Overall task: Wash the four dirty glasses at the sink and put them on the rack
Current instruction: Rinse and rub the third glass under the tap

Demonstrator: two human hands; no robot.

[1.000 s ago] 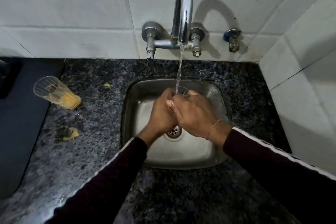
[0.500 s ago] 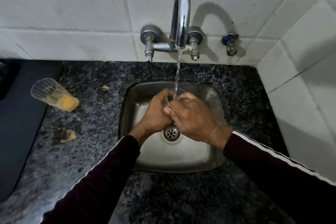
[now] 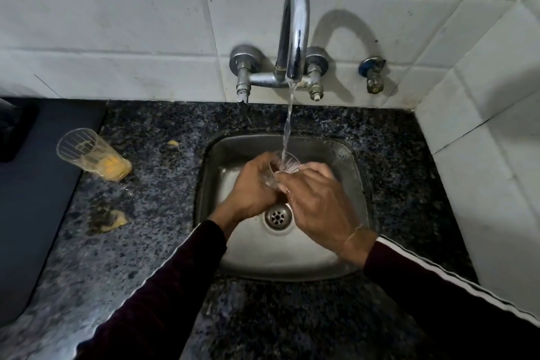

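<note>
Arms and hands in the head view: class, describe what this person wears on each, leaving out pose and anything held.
Both arms wear dark maroon long sleeves. The right sleeve carries thin white stripes running along its outer edge; the left sleeve shows no such marking from here. A thin gold-coloured thread bracelet circles the right wrist. The left hand and right hand are bare, without gloves.
</note>
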